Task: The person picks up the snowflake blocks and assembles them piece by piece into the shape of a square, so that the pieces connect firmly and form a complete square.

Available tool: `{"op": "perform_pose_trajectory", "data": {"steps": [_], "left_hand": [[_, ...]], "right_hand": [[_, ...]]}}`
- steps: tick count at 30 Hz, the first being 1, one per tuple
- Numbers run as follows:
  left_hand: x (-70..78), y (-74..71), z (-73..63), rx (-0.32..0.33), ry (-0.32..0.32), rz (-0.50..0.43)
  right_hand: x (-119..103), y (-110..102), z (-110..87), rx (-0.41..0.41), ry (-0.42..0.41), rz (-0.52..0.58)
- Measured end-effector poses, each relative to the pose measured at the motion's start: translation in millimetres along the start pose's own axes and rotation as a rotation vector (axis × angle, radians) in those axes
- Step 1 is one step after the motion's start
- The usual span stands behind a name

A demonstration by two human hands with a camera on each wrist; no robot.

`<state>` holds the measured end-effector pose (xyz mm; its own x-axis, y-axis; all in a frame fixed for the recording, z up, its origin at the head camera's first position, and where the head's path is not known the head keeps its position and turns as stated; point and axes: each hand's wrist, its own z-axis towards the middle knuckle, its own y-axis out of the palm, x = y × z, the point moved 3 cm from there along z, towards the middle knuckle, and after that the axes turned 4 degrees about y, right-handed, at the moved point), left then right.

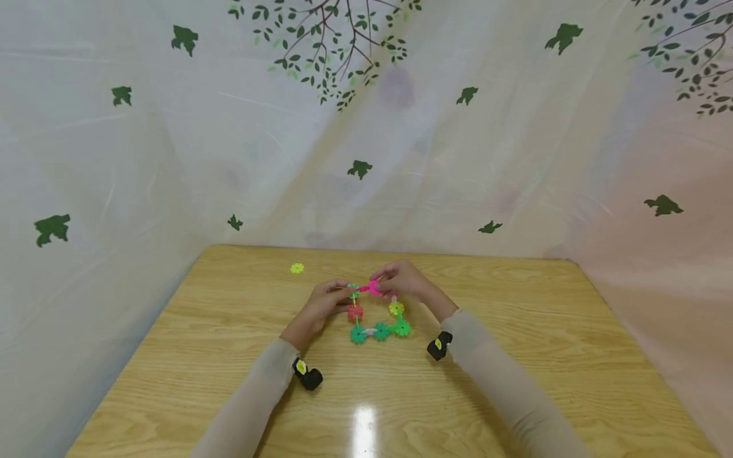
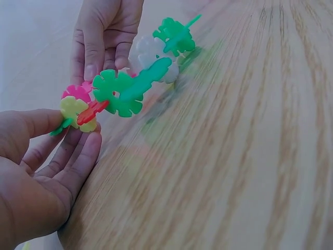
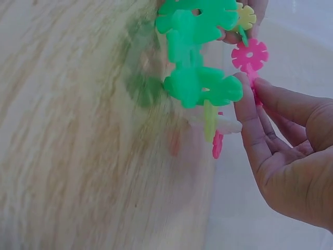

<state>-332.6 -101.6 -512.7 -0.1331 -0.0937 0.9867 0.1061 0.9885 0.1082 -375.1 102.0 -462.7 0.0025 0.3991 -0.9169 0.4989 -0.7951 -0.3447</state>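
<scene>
A chain of flower-shaped interlocking plastic discs, with green discs [image 1: 403,327] and a red disc [image 1: 355,312] among them, lies as a loop between both hands over the table. My left hand [image 1: 321,308] pinches its far left corner between thumb and fingers, at a yellow disc [image 2: 74,109] slotted with red and green ones. On the far side, my right hand [image 1: 403,283] pinches pink discs; one pink disc [image 3: 250,54] stands just beyond the fingertips [image 3: 241,78]. Another yellow disc [image 1: 396,308] and a whitish one [image 2: 151,52] sit in the loop's right and near sides.
One loose yellow-green disc [image 1: 296,268] lies on the wooden table [image 1: 366,381] near its far edge, left of the hands. A pale curtain [image 1: 286,127] printed with birds and leafy branches hangs behind and at the sides. Small black cameras [image 1: 439,345] are strapped to both wrists.
</scene>
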Motion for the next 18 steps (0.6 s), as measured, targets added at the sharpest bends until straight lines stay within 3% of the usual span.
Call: {"op": "perform_pose_trajectory", "data": {"steps": [8,18], "left_hand": [[-0.2,-2.0,-1.1,-0.019,0.005,0.007],[-1.5,-1.8,0.1,-0.007,-0.009,0.002]], "right_hand": [[-0.2,-1.0,-0.4,0.031,0.003,-0.065],[4.7,1.7,1.6,0.036,0.058,0.060]]}}
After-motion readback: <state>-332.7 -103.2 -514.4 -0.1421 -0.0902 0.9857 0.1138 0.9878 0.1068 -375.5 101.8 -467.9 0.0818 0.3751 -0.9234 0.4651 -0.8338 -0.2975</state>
